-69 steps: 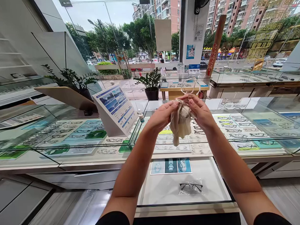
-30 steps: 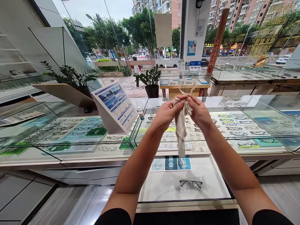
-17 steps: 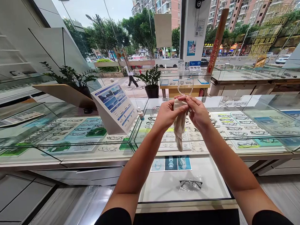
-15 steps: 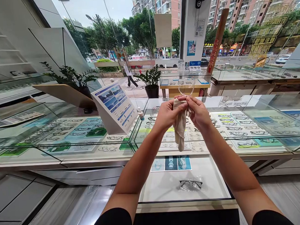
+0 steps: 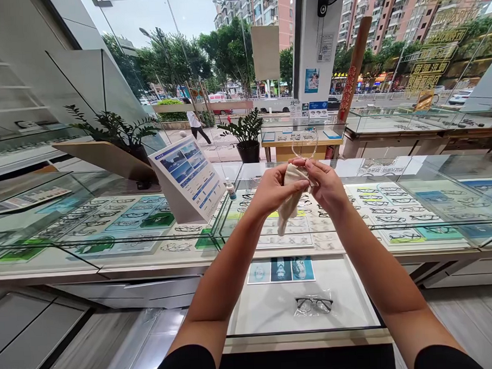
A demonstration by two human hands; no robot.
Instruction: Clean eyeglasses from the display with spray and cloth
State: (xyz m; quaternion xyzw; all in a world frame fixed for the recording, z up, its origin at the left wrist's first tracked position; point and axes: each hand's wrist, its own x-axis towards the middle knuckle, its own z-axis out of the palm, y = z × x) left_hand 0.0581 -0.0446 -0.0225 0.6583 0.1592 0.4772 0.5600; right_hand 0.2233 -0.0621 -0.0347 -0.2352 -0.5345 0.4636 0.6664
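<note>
Left hand [image 5: 274, 190] pinching beige cloth [image 5: 288, 209] — right hand [image 5: 328, 187] gripping thin clear frame [image 5: 304, 147], its loop sticking up above the fingers. Both over the glass counter [image 5: 152, 269] — white drawer [image 5: 264, 310] below, bagged dark-rimmed glasses [image 5: 314, 305] in it.

Cloth [image 5: 288, 207]: thin, soft-looking fabric, matt, creased into loose folds.
Held rim [image 5: 293, 147]: thin, smooth, shiny; whether metal or clear plastic cannot be told.
Bagged glasses [image 5: 314, 303]: dark, smooth frame, clear glossy lenses.
Bag [image 5: 325, 311]: transparent plastic film, crinkled, with bright highlights.
Tray [image 5: 263, 311]: white, smooth, softly reflective.
Photo card [image 5: 280, 270]: smooth paper, 3 printed panels.
Counter [image 5: 152, 269]: clear, glossy glass above a smooth, pale ledge.
Standing sign [image 5: 188, 179]: printed paper or card, smooth, low sheen.
Bottle [image 5: 230, 191]: smooth, plastic-looking.
Flowerpot [image 5: 248, 152]: dark, smooth, glossy.
Sleeve [image 5: 187, 365]: black, matt cloth.
Floor [image 5: 480, 315]: streaked, wood-look finish.
</note>
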